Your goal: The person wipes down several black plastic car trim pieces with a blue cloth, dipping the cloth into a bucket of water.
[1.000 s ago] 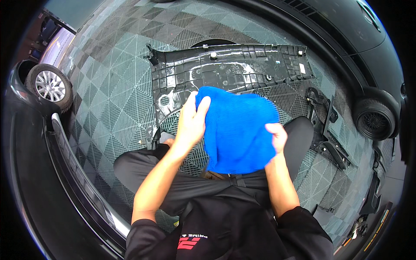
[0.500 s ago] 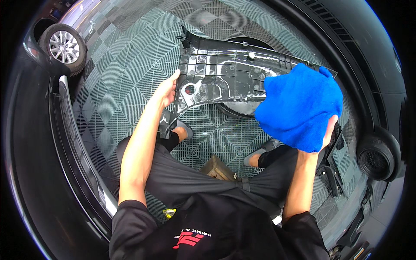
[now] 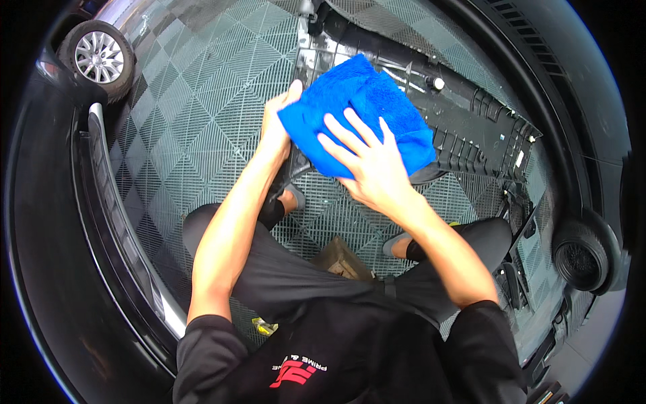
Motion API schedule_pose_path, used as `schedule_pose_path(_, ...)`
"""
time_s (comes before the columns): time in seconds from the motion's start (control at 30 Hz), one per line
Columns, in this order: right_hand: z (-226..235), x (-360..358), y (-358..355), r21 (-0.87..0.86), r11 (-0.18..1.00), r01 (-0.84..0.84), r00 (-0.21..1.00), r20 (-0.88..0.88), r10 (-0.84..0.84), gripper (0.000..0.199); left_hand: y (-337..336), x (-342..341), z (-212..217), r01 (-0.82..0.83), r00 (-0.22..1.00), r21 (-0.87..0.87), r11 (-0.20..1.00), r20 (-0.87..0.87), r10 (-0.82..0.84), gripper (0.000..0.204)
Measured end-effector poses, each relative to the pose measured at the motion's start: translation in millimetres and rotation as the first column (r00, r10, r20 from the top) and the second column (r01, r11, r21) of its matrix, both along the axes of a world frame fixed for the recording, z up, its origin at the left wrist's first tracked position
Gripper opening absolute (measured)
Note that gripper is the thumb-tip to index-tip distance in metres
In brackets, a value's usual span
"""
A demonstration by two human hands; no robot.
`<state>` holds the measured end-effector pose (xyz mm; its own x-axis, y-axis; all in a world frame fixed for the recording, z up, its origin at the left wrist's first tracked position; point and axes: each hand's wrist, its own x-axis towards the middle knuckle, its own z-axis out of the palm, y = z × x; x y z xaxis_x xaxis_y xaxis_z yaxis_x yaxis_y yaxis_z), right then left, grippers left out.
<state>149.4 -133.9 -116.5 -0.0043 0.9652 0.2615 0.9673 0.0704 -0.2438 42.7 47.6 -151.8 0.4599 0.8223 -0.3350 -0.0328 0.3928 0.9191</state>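
A bright blue fluffy cloth [image 3: 360, 108] lies spread over the near end of a long black plastic car trim panel [image 3: 484, 135] that rests on the grey grid floor tiles. My right hand [image 3: 367, 165] presses flat on the cloth with fingers spread. My left hand [image 3: 276, 124] grips the cloth's left edge, next to the panel's end. My legs are bent below, feet by the panel.
A car wheel [image 3: 97, 57] stands at upper left, and a dark car sill [image 3: 114, 222] curves down the left side. Loose black trim parts [image 3: 515, 283] and a round black speaker [image 3: 582, 256] lie at right. Grey grid floor tiles [image 3: 202, 128] cover the ground.
The cloth, held out to the right in my right hand, has come onto the panel's near end. My left hand left the panel edge and took the cloth's edge. The view has shifted.
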Motion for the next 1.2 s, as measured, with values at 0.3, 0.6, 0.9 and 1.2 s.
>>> schedule_pose_path(0.3, 17.9, 61.2, -53.7, 0.086, 0.959, 0.272, 0.732, -0.665, -0.148, 0.039, -20.7, 15.2, 11.9, 0.076, 0.995, -0.031, 0.997, 0.065, -0.074, 0.043)
schedule_pose_path(0.6, 61.7, 86.9, -155.2, 0.070, 0.738, 0.671, -0.453, -0.750, 0.482, 0.068, -27.1, -2.9, 27.4, -0.024, 0.998, 0.178, 0.984, 0.057, 0.014, 0.046)
schedule_pose_path(0.9, -20.1, 37.6, -176.7, -0.148, 0.824, 0.547, -0.727, -0.572, 0.379, 0.074, -10.1, -32.6, 66.4, -0.153, 0.953, 0.434, 0.888, 0.304, 0.015, 0.045)
schedule_pose_path(1.2, 11.9, 86.1, -93.5, 0.011, 0.652, 0.758, -0.344, -0.843, 0.413, 0.020, 23.1, -56.2, 54.8, -0.033, 0.772, 0.321, 0.947, 0.610, -0.180, 0.053)
